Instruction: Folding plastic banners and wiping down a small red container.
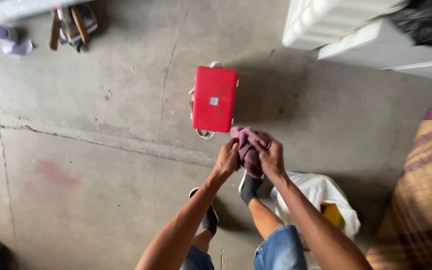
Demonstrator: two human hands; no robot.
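Note:
I look straight down at a concrete floor. Both my hands grip a crumpled purple cloth [246, 145] in front of me. My left hand [227, 159] holds its left side and my right hand [271, 157] holds its right side. Just beyond the cloth a red box with a white base and strap [214, 99] stands on the floor. My legs in denim shorts and dark socks with shoes show below the hands.
A white bag with something yellow inside [321, 200] lies by my right foot. A striped brown mat [421, 200] is at the right. White furniture [356, 30] stands top right. Tools and a small bottle [71, 25] lie top left. Cracks run across the floor.

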